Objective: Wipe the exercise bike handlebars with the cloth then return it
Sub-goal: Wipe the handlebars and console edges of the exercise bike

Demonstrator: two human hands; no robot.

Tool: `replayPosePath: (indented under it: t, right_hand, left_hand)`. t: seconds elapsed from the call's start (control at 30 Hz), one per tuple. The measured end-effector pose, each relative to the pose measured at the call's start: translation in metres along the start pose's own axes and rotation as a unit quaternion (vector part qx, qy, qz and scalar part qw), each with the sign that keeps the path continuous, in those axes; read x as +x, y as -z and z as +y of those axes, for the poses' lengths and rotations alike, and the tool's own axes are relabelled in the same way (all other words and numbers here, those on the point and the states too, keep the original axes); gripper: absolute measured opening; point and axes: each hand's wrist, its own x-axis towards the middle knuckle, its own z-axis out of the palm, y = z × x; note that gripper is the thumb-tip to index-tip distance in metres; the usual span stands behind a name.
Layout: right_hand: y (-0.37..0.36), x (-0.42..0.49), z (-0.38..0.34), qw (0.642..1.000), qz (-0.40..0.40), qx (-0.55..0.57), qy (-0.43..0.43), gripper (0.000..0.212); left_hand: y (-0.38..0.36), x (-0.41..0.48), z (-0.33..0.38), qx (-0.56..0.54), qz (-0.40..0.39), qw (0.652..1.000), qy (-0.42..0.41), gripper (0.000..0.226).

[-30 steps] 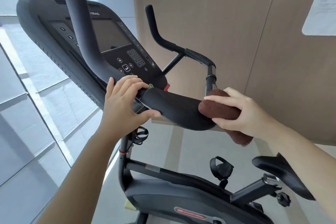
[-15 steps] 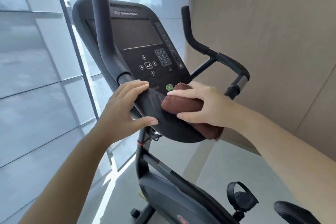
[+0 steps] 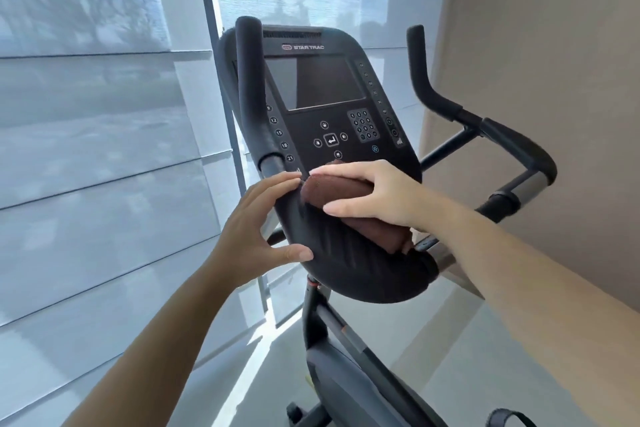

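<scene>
The exercise bike's black padded handlebar (image 3: 360, 270) curves across the middle of the view, with one upright horn (image 3: 249, 80) at the left and another (image 3: 420, 69) at the right. My right hand (image 3: 377, 194) presses a folded brown cloth (image 3: 332, 194) onto the padded bar just below the console. My left hand (image 3: 263, 222) sits at the bar's left side, fingers spread, thumb under the pad, fingertips close to the cloth.
The black console (image 3: 325, 97) with screen and keypad stands right behind the hands. Shaded windows (image 3: 104, 149) fill the left, a beige wall (image 3: 554, 45) the right. The bike frame (image 3: 346, 374) and a pedal strap (image 3: 512, 418) lie below.
My right hand has slid the cloth leftward along the padded bar, from its right end up to my left hand. My left hand has loosened its grip. The camera swung to face the console.
</scene>
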Motion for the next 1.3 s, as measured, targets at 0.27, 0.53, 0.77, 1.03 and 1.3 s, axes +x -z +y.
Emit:
replayPosePath:
  t: [0.27, 0.53, 0.77, 1.03, 1.3]
  right_hand:
    - [0.029, -0.058, 0.008, 0.984, -0.057, -0.17, -0.014, 0.053]
    - [-0.017, -0.043, -0.026, 0.974, 0.113, -0.191, -0.036, 0.05]
    - [-0.046, -0.057, -0.024, 0.939, 0.205, -0.273, -0.048, 0.05]
    - [-0.02, -0.075, 0.0, 0.939, 0.21, -0.26, -0.076, 0.048]
    - [0.083, -0.096, 0.092, 0.898, 0.232, -0.307, -0.211, 0.044]
  left_hand:
    - [-0.016, 0.0, -0.009, -0.017, 0.066, 0.997, -0.02, 0.082]
    - [-0.017, 0.0, -0.011, -0.02, 0.073, 0.997, -0.028, 0.087]
    - [-0.013, -0.001, -0.014, -0.022, 0.056, 0.997, -0.037, 0.079]
    - [-0.005, -0.005, 0.014, 0.091, 0.025, 0.996, 0.008, 0.08]
    - [-0.05, -0.014, 0.088, 0.19, 0.019, 0.981, -0.029, 0.063]
